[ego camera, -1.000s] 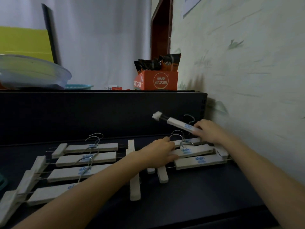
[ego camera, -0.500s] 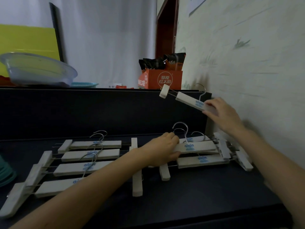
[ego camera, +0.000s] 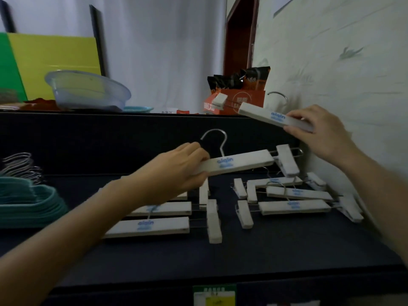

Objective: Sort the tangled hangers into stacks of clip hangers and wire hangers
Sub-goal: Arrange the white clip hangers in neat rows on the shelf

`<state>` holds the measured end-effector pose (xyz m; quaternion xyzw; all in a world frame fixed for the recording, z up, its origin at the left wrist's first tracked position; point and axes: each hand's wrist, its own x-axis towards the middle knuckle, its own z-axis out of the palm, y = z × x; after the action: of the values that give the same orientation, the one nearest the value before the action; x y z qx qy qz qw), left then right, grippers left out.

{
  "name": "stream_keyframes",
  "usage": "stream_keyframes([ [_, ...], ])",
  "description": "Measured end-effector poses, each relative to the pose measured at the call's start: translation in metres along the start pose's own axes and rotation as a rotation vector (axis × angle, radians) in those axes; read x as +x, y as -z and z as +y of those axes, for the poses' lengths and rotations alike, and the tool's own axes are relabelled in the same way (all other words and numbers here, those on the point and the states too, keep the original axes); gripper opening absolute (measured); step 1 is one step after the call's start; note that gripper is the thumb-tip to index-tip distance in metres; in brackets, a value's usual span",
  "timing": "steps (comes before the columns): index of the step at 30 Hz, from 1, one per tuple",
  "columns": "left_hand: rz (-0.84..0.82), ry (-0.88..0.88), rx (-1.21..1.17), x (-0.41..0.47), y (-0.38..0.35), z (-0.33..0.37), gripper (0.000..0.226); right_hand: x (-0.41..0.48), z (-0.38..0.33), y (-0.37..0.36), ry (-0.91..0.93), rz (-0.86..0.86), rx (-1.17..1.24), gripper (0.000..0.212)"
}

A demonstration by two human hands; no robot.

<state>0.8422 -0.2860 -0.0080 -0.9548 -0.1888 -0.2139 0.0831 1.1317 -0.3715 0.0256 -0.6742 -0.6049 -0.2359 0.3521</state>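
Clip hanger (ego camera: 234,163) held above dark shelf (ego camera: 220,257) near its back edge, long axis left to right, right end slightly higher, hook up; left end wrapped by curled fingers of left hand (ego camera: 176,171). Second clip hanger (ego camera: 271,117) higher, beside wall, sloping down to the right, hook up, right end pinched by right hand (ego camera: 320,133). Below, pile (ego camera: 293,206) toward right edge, row (ego camera: 152,226) mid-shelf. Wire hangers (ego camera: 19,166) at left edge.

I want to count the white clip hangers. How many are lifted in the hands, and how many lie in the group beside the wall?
lifted clip hangers: 2, one in the left hand, one in the right hand
lying clip hangers beside the wall: 3
Total: 5
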Motion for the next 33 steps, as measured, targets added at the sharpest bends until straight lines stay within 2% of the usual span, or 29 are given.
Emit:
stream_keyframes([
  [5,-0.042,0.012,-0.025,-0.103,0.013,-0.026,0.046,-0.014,-0.02,-0.019,-0.017,-0.111,0.021,0.03],
  [9,-0.122,0.016,0.033,-0.155,0.003,-0.034,0.033,-0.024,-0.039,-0.038,-0.076,-0.183,0.029,0.031],
  [11,-0.16,0.042,0.058,-0.169,-0.004,-0.032,0.037,-0.027,-0.048,-0.043,-0.095,-0.191,0.012,0.032],
  [18,-0.16,0.043,-0.037,-0.177,-0.018,-0.037,0.042,-0.036,-0.072,-0.045,-0.157,-0.194,-0.02,0.033],
  [25,-0.148,-0.056,0.023,-0.185,-0.023,-0.042,0.041,-0.054,-0.077,-0.035,-0.218,-0.182,-0.06,0.03],
  [31,-0.152,0.0,-0.07,-0.18,-0.02,-0.041,0.057,-0.065,-0.08,-0.03,-0.265,-0.184,-0.074,0.028],
  [33,-0.121,-0.003,-0.042,-0.181,-0.022,-0.041,0.055,-0.066,-0.083,-0.03,-0.267,-0.184,-0.079,0.028],
])
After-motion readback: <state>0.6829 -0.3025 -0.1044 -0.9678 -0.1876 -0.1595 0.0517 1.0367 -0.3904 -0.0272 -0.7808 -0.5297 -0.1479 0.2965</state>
